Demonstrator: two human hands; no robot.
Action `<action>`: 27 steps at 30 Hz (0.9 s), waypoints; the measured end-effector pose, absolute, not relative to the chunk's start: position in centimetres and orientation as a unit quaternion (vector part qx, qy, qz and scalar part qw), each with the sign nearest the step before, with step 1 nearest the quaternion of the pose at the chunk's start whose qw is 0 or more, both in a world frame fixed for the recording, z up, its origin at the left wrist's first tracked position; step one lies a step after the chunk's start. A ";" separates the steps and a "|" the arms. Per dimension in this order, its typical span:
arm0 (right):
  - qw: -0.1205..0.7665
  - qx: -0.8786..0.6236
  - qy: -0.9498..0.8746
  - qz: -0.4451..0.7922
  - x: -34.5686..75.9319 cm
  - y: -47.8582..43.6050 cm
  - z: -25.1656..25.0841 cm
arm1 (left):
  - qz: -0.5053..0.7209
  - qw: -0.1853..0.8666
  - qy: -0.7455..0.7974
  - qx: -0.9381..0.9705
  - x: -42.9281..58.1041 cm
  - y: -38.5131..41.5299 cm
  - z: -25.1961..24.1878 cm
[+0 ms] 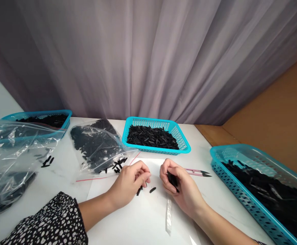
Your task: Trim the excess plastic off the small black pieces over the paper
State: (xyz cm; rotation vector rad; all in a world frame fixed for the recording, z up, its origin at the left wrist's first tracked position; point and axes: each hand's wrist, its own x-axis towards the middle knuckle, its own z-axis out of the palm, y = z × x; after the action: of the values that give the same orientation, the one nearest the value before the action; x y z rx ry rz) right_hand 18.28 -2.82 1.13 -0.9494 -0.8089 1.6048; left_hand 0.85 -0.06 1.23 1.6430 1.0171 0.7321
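My right hand [180,185] is curled around a bunch of small black strips [172,180], which show between the fingers and palm. My left hand [131,182] is beside it, thumb and fingers pinched together; what lies between the fingertips is too small to make out. Below the left fingertips are a few black pieces, and one loose black strip [152,190] lies on the white sheet [128,217] between the hands. A narrow clear plastic sleeve [169,217] lies under the right wrist. Pink-handled thread snips [198,172] lie just behind the right hand, partly hidden by it.
A blue basket [186,146] of black strips stands at the back centre. Other blue baskets stand at the right [240,190] and far left [68,115]. Zip bags of black pieces [97,143] lie at the left, with loose strips [118,166] near one. A curtain [148,61] hangs behind.
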 end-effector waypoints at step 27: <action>0.519 -0.472 -0.363 0.614 18.6 -2.4 0.6 | 0.197 0.295 0.414 0.838 0.2 -0.2 1.1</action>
State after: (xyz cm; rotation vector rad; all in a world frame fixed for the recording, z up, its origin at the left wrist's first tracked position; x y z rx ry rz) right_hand 18.56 -2.39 0.65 -1.1311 -0.8708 1.4720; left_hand 0.25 -0.25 1.15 2.2312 1.1013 0.5241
